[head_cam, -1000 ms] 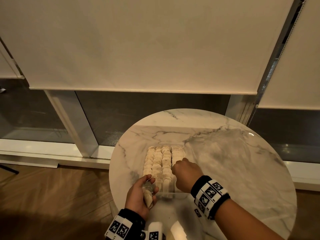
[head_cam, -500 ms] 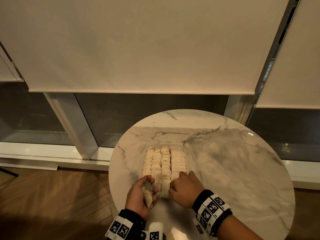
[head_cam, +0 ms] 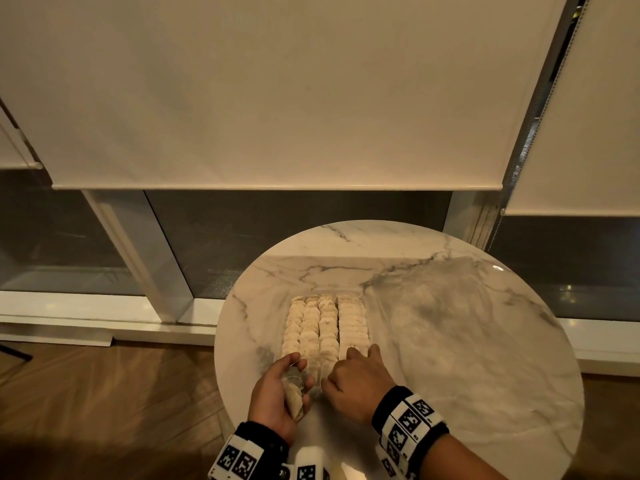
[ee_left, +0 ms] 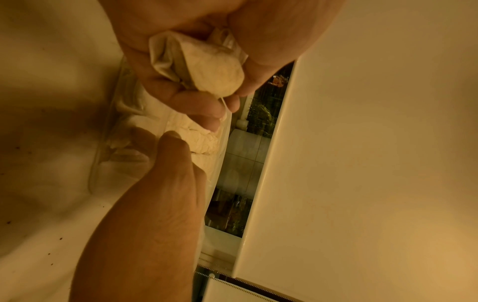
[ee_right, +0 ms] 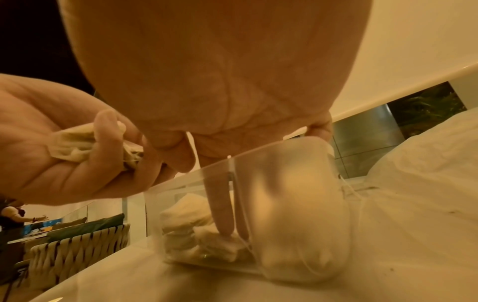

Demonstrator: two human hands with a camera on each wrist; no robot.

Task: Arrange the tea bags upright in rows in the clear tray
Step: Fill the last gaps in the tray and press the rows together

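Note:
A clear tray on the round marble table holds several rows of upright cream tea bags. My left hand hovers at the tray's near left corner, fingers curled round a small bunch of tea bags, also seen in the palm in the left wrist view. My right hand is over the tray's near end. In the right wrist view one straight finger reaches down inside the clear tray wall and presses on a tea bag. Another tea bag stands just right of it.
The table stands by a window with roller blinds down and a white frame post. Wooden floor lies to the left, past the table's edge. The marble to the right of the tray is bare.
My right hand has drawn back from the middle of the right-hand row to the tray's near end. The left hand has stayed put with its tea bags.

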